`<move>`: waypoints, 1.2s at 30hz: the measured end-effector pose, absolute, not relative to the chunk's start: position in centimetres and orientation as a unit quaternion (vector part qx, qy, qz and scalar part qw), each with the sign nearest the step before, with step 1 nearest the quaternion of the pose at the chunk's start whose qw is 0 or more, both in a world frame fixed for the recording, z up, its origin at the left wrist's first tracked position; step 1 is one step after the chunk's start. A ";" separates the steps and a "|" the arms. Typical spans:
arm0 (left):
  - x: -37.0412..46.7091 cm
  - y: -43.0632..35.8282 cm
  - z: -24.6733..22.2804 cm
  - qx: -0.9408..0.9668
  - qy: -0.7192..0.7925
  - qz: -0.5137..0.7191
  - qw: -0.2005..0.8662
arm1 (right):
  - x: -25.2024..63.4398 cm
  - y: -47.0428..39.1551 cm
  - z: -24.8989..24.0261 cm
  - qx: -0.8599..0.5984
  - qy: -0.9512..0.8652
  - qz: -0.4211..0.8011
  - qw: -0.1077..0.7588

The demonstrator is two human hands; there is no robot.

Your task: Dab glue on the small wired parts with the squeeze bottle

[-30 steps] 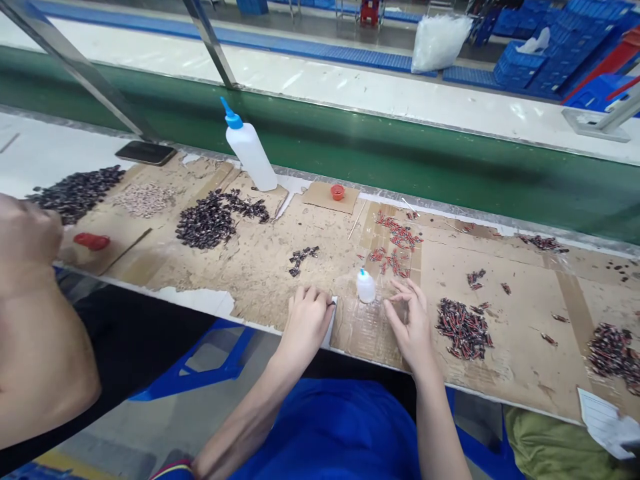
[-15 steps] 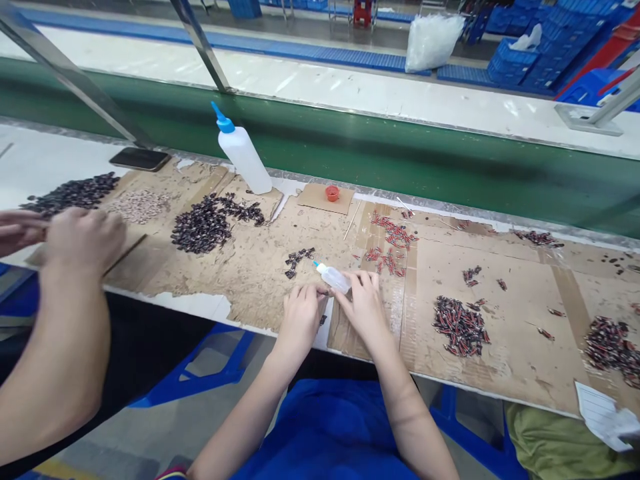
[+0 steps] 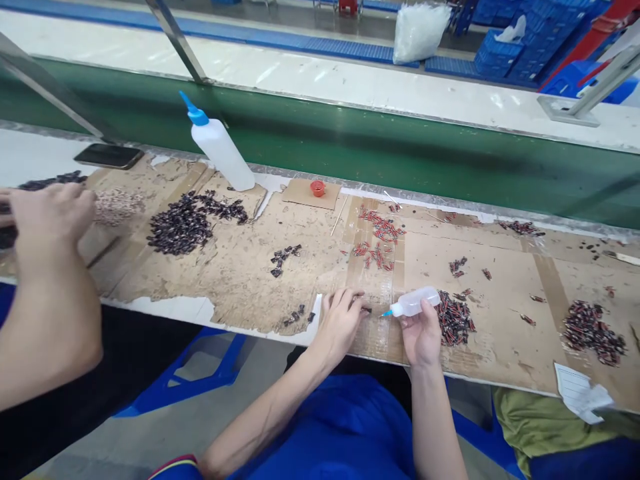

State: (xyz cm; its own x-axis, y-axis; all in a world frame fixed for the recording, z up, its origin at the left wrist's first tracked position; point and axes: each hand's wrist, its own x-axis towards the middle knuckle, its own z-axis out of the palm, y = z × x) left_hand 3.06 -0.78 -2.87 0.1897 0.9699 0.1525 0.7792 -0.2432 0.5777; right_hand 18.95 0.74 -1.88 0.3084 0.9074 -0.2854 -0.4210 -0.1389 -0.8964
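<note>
Near the front edge of the cardboard, my left hand (image 3: 341, 321) is closed, its fingertips pinching a small dark part (image 3: 367, 310). To its right my right hand (image 3: 423, 333) grips a small clear bottle (image 3: 415, 302) from below; the bottle lies tilted, its blue tip pointing left towards the small part, with a gap between. Several black parts (image 3: 299, 315) rest left of my left hand, and more (image 3: 285, 259) lie farther back. Red parts (image 3: 384, 230) are scattered beyond my hands. A pile of red and black parts (image 3: 455, 320) sits just right of the bottle.
A large white bottle (image 3: 223, 153) leans at the back left, near a phone (image 3: 109, 156) and a black pile (image 3: 180, 225). A red cup (image 3: 317, 189) stands on a cardboard piece. At the far left, another person's hand (image 3: 53, 212) works over parts. Paper (image 3: 583, 392) hangs at the front right.
My right hand has moved right and lifted the small bottle, now pointing left. My left hand has shifted right. Several black parts now show where my left hand was. The view has shifted slightly.
</note>
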 end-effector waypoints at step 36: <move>2.5 -0.6 -3.2 0.713 0.580 0.325 0.222 | 18.5 -1.3 -2.7 -0.669 -0.433 0.289 0.530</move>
